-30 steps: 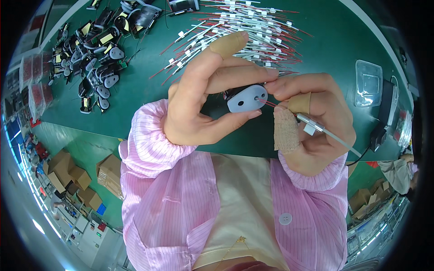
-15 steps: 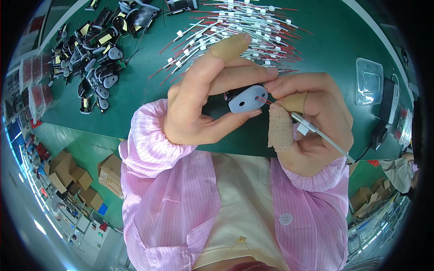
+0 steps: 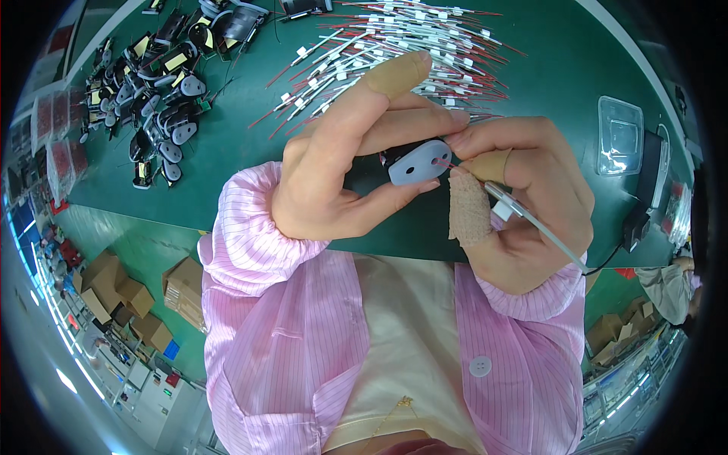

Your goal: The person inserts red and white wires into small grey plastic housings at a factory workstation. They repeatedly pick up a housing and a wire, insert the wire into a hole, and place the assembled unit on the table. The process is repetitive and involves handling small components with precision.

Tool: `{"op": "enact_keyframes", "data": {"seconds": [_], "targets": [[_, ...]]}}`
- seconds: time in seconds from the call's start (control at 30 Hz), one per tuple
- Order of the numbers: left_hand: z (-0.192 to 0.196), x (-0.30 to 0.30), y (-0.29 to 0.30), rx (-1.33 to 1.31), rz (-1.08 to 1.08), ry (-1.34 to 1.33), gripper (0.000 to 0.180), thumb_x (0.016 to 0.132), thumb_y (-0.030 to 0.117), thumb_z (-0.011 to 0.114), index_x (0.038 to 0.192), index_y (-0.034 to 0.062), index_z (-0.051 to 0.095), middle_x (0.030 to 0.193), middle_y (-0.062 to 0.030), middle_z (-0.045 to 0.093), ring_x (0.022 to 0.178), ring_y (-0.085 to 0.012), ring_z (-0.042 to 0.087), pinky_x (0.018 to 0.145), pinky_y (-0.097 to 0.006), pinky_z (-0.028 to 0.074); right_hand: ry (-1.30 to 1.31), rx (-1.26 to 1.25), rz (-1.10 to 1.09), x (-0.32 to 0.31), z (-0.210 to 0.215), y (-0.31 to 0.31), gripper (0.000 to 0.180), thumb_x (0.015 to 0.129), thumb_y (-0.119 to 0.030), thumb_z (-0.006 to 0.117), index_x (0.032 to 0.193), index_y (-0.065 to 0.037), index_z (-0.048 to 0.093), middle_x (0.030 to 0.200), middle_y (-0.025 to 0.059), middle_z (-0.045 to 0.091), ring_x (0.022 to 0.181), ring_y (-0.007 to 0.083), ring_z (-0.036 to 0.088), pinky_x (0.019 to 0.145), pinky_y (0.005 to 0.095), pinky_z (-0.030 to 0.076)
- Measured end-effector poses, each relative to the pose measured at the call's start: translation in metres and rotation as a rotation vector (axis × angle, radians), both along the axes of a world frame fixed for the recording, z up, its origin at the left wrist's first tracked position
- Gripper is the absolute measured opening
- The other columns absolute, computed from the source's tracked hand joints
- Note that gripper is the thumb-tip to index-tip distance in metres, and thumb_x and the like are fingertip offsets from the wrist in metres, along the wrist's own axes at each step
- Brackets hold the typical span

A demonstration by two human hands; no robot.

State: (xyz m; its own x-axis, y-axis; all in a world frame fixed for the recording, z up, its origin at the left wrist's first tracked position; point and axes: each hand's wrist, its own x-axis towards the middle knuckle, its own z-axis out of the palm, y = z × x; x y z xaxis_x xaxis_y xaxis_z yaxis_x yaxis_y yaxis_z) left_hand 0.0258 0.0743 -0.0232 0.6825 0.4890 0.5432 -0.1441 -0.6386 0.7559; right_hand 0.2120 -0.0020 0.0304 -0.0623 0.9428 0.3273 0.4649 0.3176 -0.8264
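My left hand grips a small black housing with a grey oval end cap between thumb and fingers. Two dark holes show in the cap's face. Thin red wires run from one of these holes to my right hand, whose thumb and forefinger pinch them close to the cap. The wires belong to a cable with a grey-white sleeve and a white tag, which trails down across my right palm. Tan tape wraps fingers on both hands. The fingertips hide part of the housing and of the wires.
A heap of sleeved red-wire cables with white tags lies beyond my hands on the green table. More black housings with grey caps are piled at the left. At the right are a clear plastic tray and a black device.
Both hands have shifted only slightly. The cap has moved a little up and to the right, closer to my right fingertips, and less red wire shows between them.
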Motion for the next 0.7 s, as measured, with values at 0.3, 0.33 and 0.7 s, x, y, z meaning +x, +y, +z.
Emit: {"op": "enact_keyframes", "data": {"seconds": [0.3,0.33,0.7], "targets": [[-0.0073,-0.0006,0.0078,0.096,-0.072,-0.052,0.101,0.074,-0.006,0.071,0.149,0.0006,0.005,0.141,-0.0367,0.036,0.104,-0.0424,0.062,0.084,-0.051,0.052,-0.024,0.045,-0.019,-0.0026,-0.0025,0.0003,0.016,0.074,0.014,0.067,0.084,0.003,0.06,0.095,0.015,0.064,0.078,0.0181,0.065,0.063,0.025,0.053],[-0.0076,-0.0009,0.0083,0.094,-0.077,-0.044,0.1,0.073,-0.006,0.071,0.149,0.0003,0.005,0.141,-0.0368,0.036,0.104,-0.0425,0.062,0.084,-0.05,0.052,-0.025,0.046,-0.021,-0.0025,-0.0027,0.0002,0.016,0.074,0.013,0.068,0.084,0.003,0.06,0.095,0.015,0.064,0.078,0.0182,0.065,0.063,0.0251,0.053],[-0.0068,0.001,0.0074,0.121,-0.038,-0.065,0.1,0.074,-0.007,0.071,0.15,0.0034,0.007,0.141,-0.0369,0.036,0.1,-0.0428,0.064,0.08,-0.048,0.054,-0.052,0.078,-0.014,-0.0021,-0.0036,-0.0008,0.015,0.075,0.012,0.069,0.084,0.004,0.061,0.095,0.0148,0.064,0.079,0.0186,0.065,0.065,0.025,0.052]]}}
